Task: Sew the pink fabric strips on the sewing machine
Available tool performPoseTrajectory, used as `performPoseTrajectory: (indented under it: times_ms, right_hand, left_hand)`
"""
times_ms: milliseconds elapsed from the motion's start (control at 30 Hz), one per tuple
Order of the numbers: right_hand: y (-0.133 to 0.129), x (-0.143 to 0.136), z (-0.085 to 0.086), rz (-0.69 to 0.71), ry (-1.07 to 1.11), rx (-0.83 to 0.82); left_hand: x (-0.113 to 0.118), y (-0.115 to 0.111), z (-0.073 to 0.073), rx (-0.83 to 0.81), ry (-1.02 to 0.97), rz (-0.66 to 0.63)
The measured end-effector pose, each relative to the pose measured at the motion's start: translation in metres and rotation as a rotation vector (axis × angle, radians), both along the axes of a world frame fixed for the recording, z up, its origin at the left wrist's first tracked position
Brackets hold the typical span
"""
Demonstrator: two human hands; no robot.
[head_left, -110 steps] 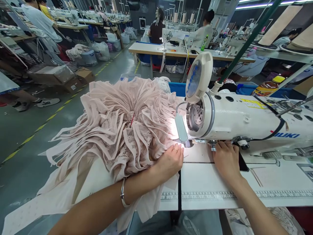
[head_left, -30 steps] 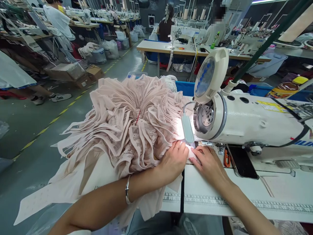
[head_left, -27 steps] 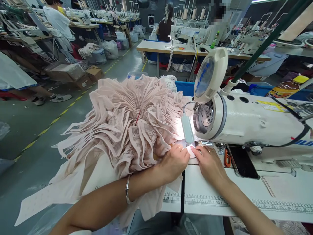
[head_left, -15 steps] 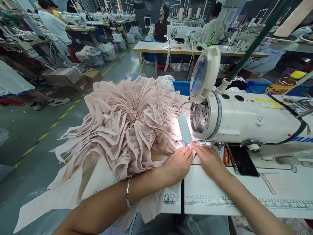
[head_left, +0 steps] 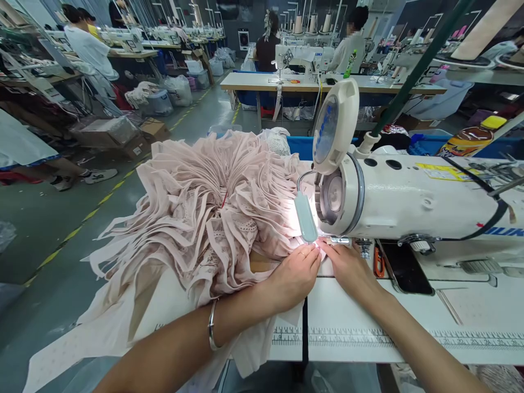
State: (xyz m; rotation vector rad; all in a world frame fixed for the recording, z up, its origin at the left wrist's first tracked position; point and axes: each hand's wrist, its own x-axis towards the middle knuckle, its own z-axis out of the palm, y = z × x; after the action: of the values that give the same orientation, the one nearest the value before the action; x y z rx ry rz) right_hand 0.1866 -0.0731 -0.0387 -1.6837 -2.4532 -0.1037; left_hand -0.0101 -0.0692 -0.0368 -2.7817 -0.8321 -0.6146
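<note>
Pink fabric piece (head_left: 323, 266) pressed flat by left hand (head_left: 295, 274) and right hand (head_left: 350, 268) under sewing machine (head_left: 409, 199); big bundle (head_left: 204, 213) unsewn.

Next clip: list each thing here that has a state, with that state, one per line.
Left hand: flat on the pink fabric by the needle area.
Right hand: flat on the fabric, fingertips beside the left hand's.
Pink fabric pile: heaped, spilling over the table's left edge.
Work lamp: lit.
Sewing machine: end cover swung open.
Phone: screen dark, lying flat.
Bracelet: on the left wrist.
</note>
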Motion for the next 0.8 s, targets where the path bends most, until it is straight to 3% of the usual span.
performPoseTrajectory:
  times_ms: [333,800]
  right_hand:
    - [0.003,-0.007,0.012,-0.034,-0.037,-0.082]
    - [0.006,-0.009,0.013,-0.089,0.004,-0.181]
  left_hand:
    - [-0.001,0.004,0.003,-0.073,0.041,0.004]
    - [-0.001,0.007,0.004,-0.098,0.052,0.025]
